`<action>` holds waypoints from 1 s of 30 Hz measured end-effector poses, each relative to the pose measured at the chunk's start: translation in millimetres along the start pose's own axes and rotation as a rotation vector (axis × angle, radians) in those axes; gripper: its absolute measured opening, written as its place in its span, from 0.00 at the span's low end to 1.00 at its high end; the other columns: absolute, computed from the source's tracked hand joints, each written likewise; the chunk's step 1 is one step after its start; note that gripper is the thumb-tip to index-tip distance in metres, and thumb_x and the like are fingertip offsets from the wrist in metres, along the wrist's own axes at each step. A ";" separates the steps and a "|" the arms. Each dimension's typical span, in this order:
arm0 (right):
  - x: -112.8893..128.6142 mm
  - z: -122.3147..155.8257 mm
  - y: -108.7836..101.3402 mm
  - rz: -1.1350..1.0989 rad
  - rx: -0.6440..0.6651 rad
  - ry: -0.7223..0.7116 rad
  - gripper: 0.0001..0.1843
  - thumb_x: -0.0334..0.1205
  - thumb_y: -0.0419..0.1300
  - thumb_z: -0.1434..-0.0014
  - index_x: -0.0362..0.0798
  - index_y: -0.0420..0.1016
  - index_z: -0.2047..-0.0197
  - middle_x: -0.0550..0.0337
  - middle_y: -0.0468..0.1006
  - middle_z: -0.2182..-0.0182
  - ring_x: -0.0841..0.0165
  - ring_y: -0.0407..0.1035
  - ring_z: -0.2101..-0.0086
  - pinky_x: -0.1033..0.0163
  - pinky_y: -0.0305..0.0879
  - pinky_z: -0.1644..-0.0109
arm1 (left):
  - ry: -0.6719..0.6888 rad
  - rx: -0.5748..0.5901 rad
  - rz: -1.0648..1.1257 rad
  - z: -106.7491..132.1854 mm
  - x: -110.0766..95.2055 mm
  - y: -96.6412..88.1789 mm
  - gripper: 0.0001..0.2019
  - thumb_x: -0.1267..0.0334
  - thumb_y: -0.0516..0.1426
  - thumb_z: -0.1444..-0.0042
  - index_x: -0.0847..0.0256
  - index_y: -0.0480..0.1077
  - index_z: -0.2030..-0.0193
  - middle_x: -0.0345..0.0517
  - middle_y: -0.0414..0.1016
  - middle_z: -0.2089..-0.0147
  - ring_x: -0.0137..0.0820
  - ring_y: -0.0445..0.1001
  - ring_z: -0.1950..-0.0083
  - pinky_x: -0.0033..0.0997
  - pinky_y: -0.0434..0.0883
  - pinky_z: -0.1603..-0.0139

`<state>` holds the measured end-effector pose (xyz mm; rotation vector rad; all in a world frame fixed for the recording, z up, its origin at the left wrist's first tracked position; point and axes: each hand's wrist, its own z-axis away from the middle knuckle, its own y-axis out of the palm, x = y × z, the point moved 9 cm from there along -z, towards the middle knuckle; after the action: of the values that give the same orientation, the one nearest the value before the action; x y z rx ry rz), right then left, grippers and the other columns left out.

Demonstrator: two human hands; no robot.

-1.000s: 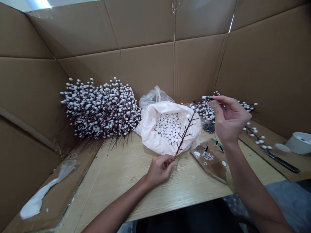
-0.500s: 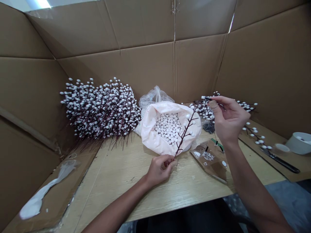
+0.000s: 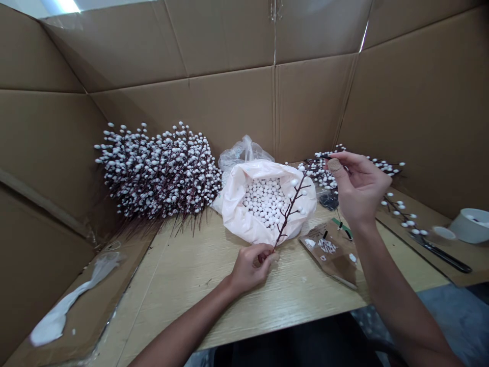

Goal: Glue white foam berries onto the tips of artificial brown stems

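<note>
My left hand (image 3: 252,264) is closed on the lower stem of a brown artificial berry branch (image 3: 289,210). Some twigs carry white berries, others end bare. The branch leans up and right in front of a pale plastic bag (image 3: 234,216), whose open mouth shows loose white foam balls (image 3: 265,201). Raised to the right of the branch, my right hand (image 3: 359,186) pinches a small, thin dark piece (image 3: 326,156); its exact kind is unclear. Below that hand lies a cardboard piece (image 3: 336,265) with white glue-like blobs and short black pieces on it.
A dense heap of white-berried branches (image 3: 160,173) lies at the back left, and more branches (image 3: 323,171) lie behind my right hand. At right are a black-handled knife or scissors (image 3: 446,257), tape roll (image 3: 443,233) and white tub (image 3: 471,225). Cardboard walls (image 3: 229,107) enclose the table.
My right hand has shifted very slightly left. The white tip seen at the end of the dark piece no longer shows clearly. My left hand and the branch have hardly moved.
</note>
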<state>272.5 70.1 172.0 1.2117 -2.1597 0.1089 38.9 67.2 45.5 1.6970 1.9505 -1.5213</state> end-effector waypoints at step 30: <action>-18.6 25.3 -20.3 0.047 0.223 0.155 0.09 0.39 0.64 0.46 0.49 0.79 0.60 0.57 0.80 0.65 0.68 0.76 0.66 0.62 0.75 0.60 | -0.074 -0.030 0.051 1.0 12.8 -0.8 0.07 0.63 0.57 0.44 0.65 0.72 0.67 0.42 0.73 0.76 0.25 0.70 0.75 0.22 0.69 0.72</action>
<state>282.7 62.9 136.7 1.2311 -2.0816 0.4601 33.3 75.0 37.1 1.6410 1.8693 -1.5073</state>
